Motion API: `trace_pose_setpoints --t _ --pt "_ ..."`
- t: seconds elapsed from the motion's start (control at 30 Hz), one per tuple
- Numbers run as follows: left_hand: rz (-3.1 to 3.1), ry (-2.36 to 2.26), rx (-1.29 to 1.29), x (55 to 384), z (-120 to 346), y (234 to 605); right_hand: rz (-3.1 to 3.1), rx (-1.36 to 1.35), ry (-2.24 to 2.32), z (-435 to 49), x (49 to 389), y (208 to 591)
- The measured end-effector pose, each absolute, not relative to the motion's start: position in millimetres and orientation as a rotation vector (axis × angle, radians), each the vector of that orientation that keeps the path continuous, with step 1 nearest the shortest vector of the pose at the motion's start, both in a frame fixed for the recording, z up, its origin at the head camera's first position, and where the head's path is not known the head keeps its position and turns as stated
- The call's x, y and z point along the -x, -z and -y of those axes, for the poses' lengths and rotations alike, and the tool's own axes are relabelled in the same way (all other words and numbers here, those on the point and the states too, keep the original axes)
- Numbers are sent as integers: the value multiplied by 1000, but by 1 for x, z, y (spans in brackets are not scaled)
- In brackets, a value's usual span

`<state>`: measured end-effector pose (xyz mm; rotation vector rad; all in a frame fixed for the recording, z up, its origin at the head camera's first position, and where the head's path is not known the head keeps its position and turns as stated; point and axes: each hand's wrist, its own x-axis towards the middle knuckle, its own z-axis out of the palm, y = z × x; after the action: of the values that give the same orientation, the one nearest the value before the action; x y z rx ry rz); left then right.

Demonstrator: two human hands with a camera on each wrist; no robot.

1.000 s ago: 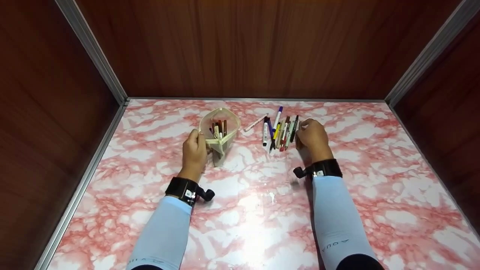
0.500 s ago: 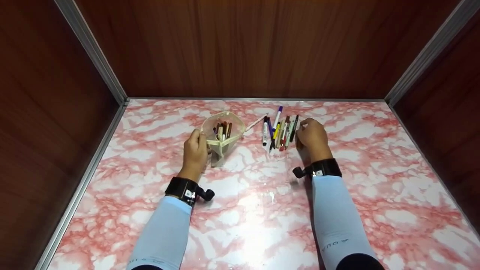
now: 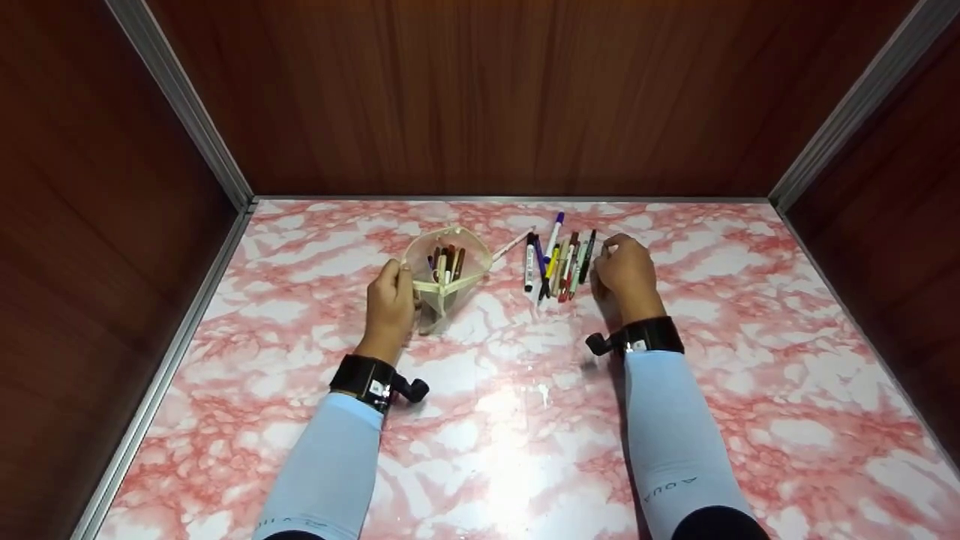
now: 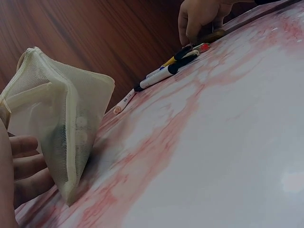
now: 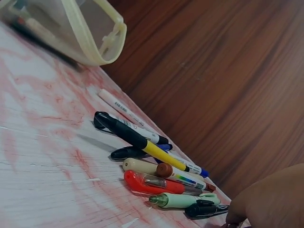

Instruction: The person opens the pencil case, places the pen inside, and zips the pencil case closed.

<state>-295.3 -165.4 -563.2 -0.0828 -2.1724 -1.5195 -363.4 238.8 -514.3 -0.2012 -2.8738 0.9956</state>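
Observation:
My left hand (image 3: 390, 296) grips the rim of a cream mesh pencil pouch (image 3: 466, 283), thumb on top. The pouch's mouth gapes open, and several pens (image 3: 448, 262) stand inside. In the left wrist view, the pouch's mesh side (image 4: 88, 109) slopes down to a corner near the table. My right hand (image 3: 626, 271) is low at the right end of a row of loose pens, fingers curled down around a brown pen (image 4: 211, 36) mostly hidden beneath them. Nearest to it lie a black pen (image 5: 206, 209) and a light green pen (image 5: 178, 200).
Several more pens lie on the red-and-white marbled table (image 3: 480, 420), among them a white marker (image 3: 529, 262), a yellow-and-black pen (image 5: 164, 156) and a red pen (image 5: 147, 183). A pale pink pen (image 3: 513, 244) lies between pouch and row. Wooden panels (image 3: 480, 97) enclose the back and sides.
The pouch has shifted slightly right and its mouth has turned, with the pens inside shifting too; its rim now overlaps the pink pen's end. My right hand has barely moved.

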Motion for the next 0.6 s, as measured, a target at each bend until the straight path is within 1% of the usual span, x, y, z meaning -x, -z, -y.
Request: trace_pose_setpoints --t 0.3,0.5,0.6 --pt "2176 1521 72 295 165 563 2679 252 -1460 -237 363 507" --pt "2171 1510 77 296 165 562 2510 231 -1601 -224 366 489" --pt "2174 1489 80 296 165 563 2378 216 -1799 -213 366 480"
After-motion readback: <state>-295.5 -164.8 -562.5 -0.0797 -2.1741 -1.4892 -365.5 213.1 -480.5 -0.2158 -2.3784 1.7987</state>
